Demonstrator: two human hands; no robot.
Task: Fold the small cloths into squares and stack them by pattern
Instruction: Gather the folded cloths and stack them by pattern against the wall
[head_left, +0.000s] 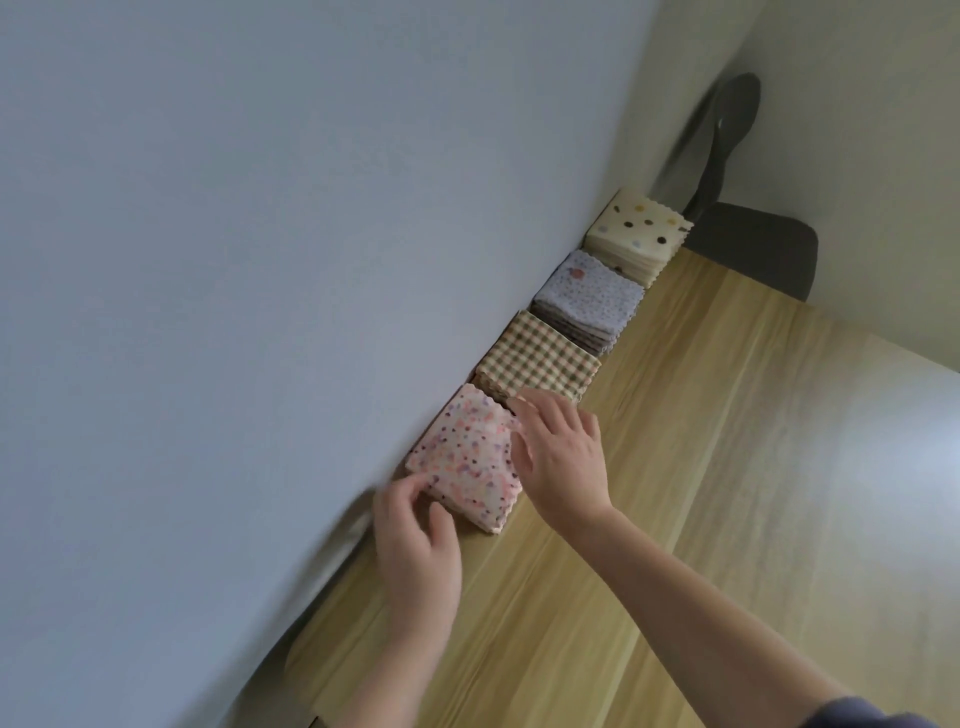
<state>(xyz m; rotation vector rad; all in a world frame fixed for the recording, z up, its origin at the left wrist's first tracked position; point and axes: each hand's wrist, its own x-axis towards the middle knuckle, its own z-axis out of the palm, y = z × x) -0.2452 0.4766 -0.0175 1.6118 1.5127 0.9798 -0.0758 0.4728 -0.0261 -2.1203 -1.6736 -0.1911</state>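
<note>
Closest to the camera, a dark blue sleeve edge (878, 714) is showing on the right arm, which is reaching out over the pale wood-grain tabletop (727, 519). The right hand (563, 457) is lying with fingers straight and spread against one side of the stack of pink speckled fabric squares (467, 457), gripping nothing. The left hand (415, 551) is curling thumb and fingers onto the nearest corner of that stack's top cloth, pinching it.

Past the right fingertips, three more stacks are sitting in a row along the grey-white wall (260, 260). First is a green-and-cream gingham stack (540, 358) just beside those fingertips, then a lavender small-flower stack (587, 291), then a cream stack with large brown and blue dots (639, 228). A grey chair (753, 249) is standing beyond them.

The top pink cloth is sitting rumpled, so releasing the corner early is likely to let it spring open. A hard sideways press could be tipping the stack or nudging the gingham one out of line.

No brand, label or writing is showing anywhere.
</note>
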